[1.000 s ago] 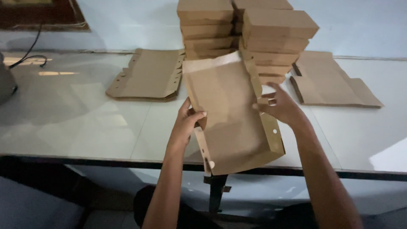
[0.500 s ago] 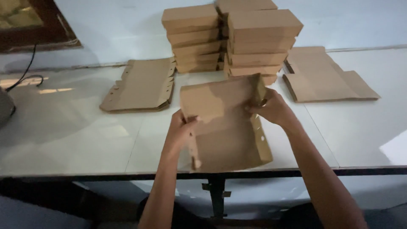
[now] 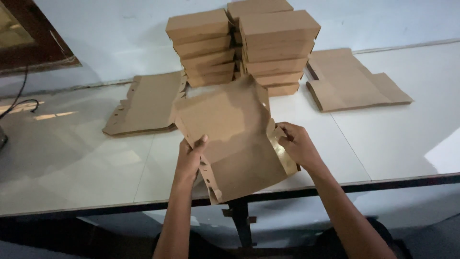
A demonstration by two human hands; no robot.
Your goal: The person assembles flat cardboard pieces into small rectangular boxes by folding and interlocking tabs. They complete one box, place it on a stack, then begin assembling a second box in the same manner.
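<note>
A flat brown cardboard box blank (image 3: 235, 139) is held tilted over the near edge of a white table (image 3: 397, 144). My left hand (image 3: 190, 160) grips its left side flap, thumb on top. At the blank's right edge, my right hand (image 3: 296, 144) pinches the side flap, which is bent upward. The blank's far panel rises toward the stacks behind it.
Two tall stacks of folded brown boxes (image 3: 275, 48) stand at the back middle. A pile of flat blanks (image 3: 146, 103) lies to the left, another pile of flat blanks (image 3: 352, 81) to the right. A dark cable (image 3: 17, 103) runs along the far left.
The blank has dropped lower and closer to the table's near edge. My right hand slid from the blank's far right corner down to its right side flap, folding it up.
</note>
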